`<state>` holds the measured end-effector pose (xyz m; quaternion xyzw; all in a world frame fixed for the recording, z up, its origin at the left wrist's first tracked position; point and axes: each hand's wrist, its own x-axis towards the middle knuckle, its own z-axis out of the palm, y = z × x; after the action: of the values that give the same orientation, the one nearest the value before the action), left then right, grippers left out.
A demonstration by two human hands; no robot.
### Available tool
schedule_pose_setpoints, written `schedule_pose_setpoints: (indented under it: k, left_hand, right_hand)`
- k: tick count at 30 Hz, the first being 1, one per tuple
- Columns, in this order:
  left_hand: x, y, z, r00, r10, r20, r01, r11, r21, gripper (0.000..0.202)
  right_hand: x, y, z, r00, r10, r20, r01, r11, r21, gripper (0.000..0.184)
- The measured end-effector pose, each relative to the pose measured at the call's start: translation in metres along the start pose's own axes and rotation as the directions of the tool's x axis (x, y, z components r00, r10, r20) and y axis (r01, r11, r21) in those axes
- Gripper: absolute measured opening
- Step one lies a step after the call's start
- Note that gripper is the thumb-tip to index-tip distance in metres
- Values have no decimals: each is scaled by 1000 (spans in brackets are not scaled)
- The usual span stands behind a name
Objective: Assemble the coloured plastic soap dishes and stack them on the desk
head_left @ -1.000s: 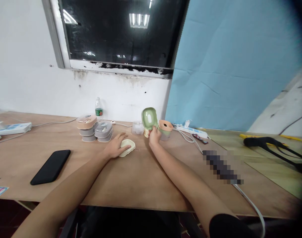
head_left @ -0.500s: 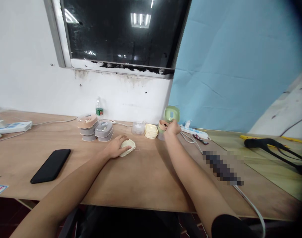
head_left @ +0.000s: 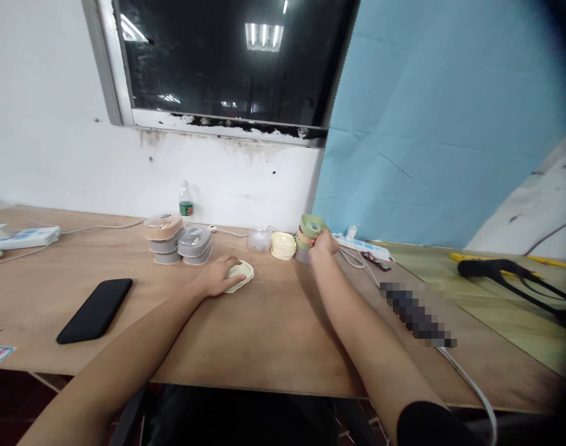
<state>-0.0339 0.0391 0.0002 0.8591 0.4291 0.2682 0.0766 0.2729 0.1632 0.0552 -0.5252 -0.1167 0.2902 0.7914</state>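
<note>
My left hand point(head_left: 216, 277) lies flat on a pale cream oval lid point(head_left: 240, 274) on the wooden table point(head_left: 264, 334), fingers stretched over it. My right hand point(head_left: 323, 242) is reached out to the far side, closed on a green oval tray point(head_left: 311, 225) held over a small stack of orange and green trays point(head_left: 303, 243). A stack of cream trays point(head_left: 283, 245) sits just left of that stack.
Stacked grey and orange lidded boxes point(head_left: 178, 243) stand at the back left, with a water bottle point(head_left: 185, 205) behind. A black phone point(head_left: 95, 310) lies front left. A clear cup point(head_left: 259, 238), a power strip point(head_left: 359, 246) with cables and a black tool point(head_left: 515, 275) lie to the right.
My right hand carried the green tray from beside the cream stack rightward and lowered it onto the orange and green stack. The left hand stayed on the cream lid.
</note>
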Motion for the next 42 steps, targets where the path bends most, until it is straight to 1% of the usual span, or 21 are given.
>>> schedule_pose_setpoints:
  k: [3,7,16,23,25,26,27,28,29,30,31,32,33,35,36,37,38,39,40,41,42]
  left_hand:
    - [0,0,0,1000,0,6,0,1000,5,57]
    - [-1,-1,1,1000,-11,13,11,1000,17,60]
    - [-2,-5,3,986,-94,140,89,995,44,88]
    - [-2,-6,6,986,-85,143,77,995,55,79]
    - [-2,-6,6,991,-79,112,75,996,45,76]
    - [-2,-6,6,993,-77,92,73,996,43,75]
    - [-2,-6,5,995,-77,66,74,996,44,73]
    - [-2,-5,5,996,-80,36,78,996,45,71]
    - [-1,-5,4,996,-86,1,86,995,43,69]
    - [-1,-5,4,995,-94,-37,95,995,36,66]
    - [-1,-5,4,992,-101,-74,103,994,23,64]
    - [0,-5,4,989,-104,-107,106,994,6,63]
    - [0,-5,4,986,-102,-133,102,995,-10,62]
    - [1,-6,5,984,-73,-163,69,997,-30,61]
    - [1,-7,5,984,-49,-168,44,999,-31,60]
    - [1,-7,5,985,-25,-172,20,999,-28,59]
    - [0,-7,5,984,-5,-176,1,1000,-26,58]
    - [0,-6,4,983,9,-182,-14,999,-29,56]
    - [0,-6,4,981,18,-194,-27,999,-40,54]
    - [-1,-5,3,977,24,-213,-37,998,-58,53]
    - [-1,-4,2,970,27,-241,-48,996,-82,52]
  right_hand:
    - [0,1,-1,1000,0,3,0,1000,-9,12]
    - [2,3,-3,998,-37,55,39,999,-33,12]
    - [4,11,-4,992,-50,115,53,998,-22,16]
    - [6,11,-1,984,-134,119,137,990,-21,17]
    - [4,14,-5,968,-228,104,236,969,-70,21]
    - [1,18,-8,943,-319,100,330,936,-122,24]
    - [-4,23,-13,897,-424,122,441,877,-192,27]
    - [-10,30,-18,823,-538,180,568,779,-268,30]
    - [-19,37,-24,743,-605,286,669,667,-326,32]
    - [-29,46,-29,644,-609,463,764,546,-343,33]
    - [-40,54,-33,515,-556,652,850,427,-308,30]
    - [-53,62,-36,371,-459,807,915,329,-234,25]
    - [-65,69,-38,263,-382,886,949,268,-166,25]
    - [-87,78,-38,103,-274,956,975,216,-43,41]
    - [-96,80,-37,15,-241,971,980,197,34,46]
    - [-103,80,-36,-52,-224,973,979,182,94,47]
    - [-108,80,-35,-97,-219,971,976,169,136,46]
    - [-110,79,-35,-117,-222,968,975,160,155,43]
    - [-111,78,-36,-106,-235,966,976,161,146,41]
    - [-110,77,-37,-70,-255,964,977,176,118,41]
    - [-107,76,-37,-18,-277,961,975,210,79,40]
